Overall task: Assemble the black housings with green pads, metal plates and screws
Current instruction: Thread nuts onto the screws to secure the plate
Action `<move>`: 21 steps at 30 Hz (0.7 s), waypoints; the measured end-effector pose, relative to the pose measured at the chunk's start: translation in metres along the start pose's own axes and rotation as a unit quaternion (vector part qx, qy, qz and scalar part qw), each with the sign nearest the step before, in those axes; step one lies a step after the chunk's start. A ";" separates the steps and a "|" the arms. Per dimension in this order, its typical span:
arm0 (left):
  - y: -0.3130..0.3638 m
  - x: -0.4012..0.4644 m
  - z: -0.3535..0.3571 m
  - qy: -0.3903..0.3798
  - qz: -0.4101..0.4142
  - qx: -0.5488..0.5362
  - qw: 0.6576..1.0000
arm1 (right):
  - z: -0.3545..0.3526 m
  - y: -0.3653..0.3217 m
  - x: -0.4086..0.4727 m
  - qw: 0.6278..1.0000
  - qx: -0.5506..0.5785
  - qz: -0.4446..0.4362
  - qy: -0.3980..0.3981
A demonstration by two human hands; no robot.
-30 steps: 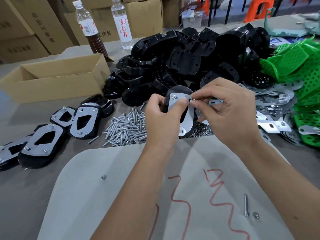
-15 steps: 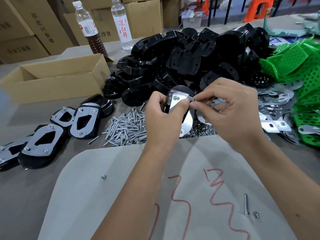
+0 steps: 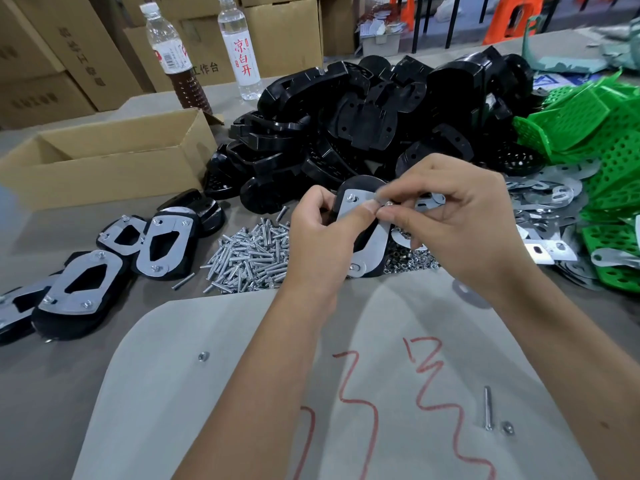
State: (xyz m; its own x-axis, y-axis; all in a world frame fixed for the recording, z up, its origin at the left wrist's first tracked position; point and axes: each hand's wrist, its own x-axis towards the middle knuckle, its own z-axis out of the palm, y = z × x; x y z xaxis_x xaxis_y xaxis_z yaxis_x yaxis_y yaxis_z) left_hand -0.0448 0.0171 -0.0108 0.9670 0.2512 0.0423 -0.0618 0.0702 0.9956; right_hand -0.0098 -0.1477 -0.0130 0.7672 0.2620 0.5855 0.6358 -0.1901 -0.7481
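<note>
Black housing (image 3: 360, 237) upright in gripping left hand (image 3: 322, 237), plate towards viewer; right hand (image 3: 457, 223) fingertips pinching a small nut (image 3: 388, 203)

1. We look across a grey worktable (image 3: 52, 375), with a pale sheet (image 3: 214, 410) scrawled in red lying on its near part.
2. We see an open cardboard box (image 3: 104, 174) at the left, and two plastic bottles (image 3: 239, 46) upright just behind it.
3. We spot stacked brown cartons (image 3: 69, 57) lining the back.
4. We catch orange stools (image 3: 512, 15) and dark metal legs (image 3: 450, 26) far right, under even, soft light.
</note>
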 end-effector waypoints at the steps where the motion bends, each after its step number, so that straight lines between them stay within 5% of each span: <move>1: 0.000 0.000 0.000 -0.005 -0.012 -0.008 1.000 | 0.000 0.000 0.000 1.000 0.022 0.007 -0.001; 21: 0.008 -0.004 -0.002 -0.039 -0.078 -0.013 0.996 | -0.002 0.001 0.003 0.994 0.096 0.031 -0.034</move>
State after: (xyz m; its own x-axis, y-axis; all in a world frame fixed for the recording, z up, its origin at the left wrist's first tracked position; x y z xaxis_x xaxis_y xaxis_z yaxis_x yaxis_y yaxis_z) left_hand -0.0500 0.0189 -0.0030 0.9817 0.1594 -0.1044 0.0843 0.1281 0.9882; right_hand -0.0070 -0.1491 -0.0114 0.7926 0.3205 0.5187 0.5545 -0.0251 -0.8318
